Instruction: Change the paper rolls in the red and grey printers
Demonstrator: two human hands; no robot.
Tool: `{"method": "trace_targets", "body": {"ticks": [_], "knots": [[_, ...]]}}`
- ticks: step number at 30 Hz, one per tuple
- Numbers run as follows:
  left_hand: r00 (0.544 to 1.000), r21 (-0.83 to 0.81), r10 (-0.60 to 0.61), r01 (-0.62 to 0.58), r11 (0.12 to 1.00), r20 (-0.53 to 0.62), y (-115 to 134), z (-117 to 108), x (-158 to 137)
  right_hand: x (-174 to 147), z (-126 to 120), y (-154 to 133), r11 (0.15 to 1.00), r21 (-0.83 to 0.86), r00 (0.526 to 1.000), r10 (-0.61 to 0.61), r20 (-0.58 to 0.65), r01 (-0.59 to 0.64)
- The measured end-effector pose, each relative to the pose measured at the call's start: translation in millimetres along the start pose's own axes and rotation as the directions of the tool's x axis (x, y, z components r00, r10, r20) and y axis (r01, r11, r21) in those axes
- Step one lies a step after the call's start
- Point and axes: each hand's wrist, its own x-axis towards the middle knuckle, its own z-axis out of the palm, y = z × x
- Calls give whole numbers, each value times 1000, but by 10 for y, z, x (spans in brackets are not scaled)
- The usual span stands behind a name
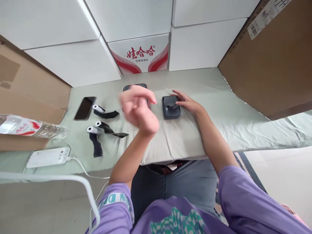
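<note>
A small dark grey box-shaped device (171,113), which looks like a portable label printer, rests on the cloth-covered table. My right hand (184,101) grips its right side, thumb on the top near a dark strip and fingers at the back edge. My left hand (138,105) is raised to the left of it, blurred by motion. Its fingers are loosely curled and apart, and nothing shows in them. Behind that hand a dark, red-edged object (135,86) is mostly hidden. Farther left lie white rolls with black strips: one roll (98,108), another roll (102,125) and a third roll (94,130).
A phone (85,108) lies at the left, with a water bottle (31,126) and a white power bank (48,157) nearer me. A white cable (83,178) crosses the lower left. White boxes (143,53) wall the back, and cardboard boxes (273,61) flank the sides.
</note>
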Motion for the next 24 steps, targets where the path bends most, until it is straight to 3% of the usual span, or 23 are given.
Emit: {"method": "trace_targets", "body": {"ticks": [2, 4, 7, 10, 13, 19, 21, 24], "knots": [[999, -112, 33, -34, 993, -14, -231, 80, -135, -2, -10, -14, 1000, -28, 1000, -13, 28, 14], [998, -133, -48, 54, 990, 47, -494, 132, -266, 3, -13, -19, 998, -43, 999, -33, 36, 35], [964, 50, -241, 237, 970, 111, -823, 150, -377, 18, -10, 5, 997, -38, 998, -64, 27, 65], [913, 194, -397, 375, 906, 90, -1002, 142, -348, 32, -7, 65, 998, -17, 998, -60, 14, 60], [831, 200, -547, 521, 830, 104, -1045, 156, -240, 41, -7, 122, 998, 8, 998, -56, 1, 56], [631, 142, -755, 742, 655, 181, -904, 153, -51, 43, -6, 111, 999, 10, 999, -36, 10, 36], [596, 151, -772, 761, 631, 223, -881, 123, -17, 39, -1, 77, 1000, -12, 1000, -20, 2, 20], [590, 135, -752, 753, 644, 295, -904, 76, 0, 29, 10, 32, 999, -30, 1000, -12, -9, 12]]}}
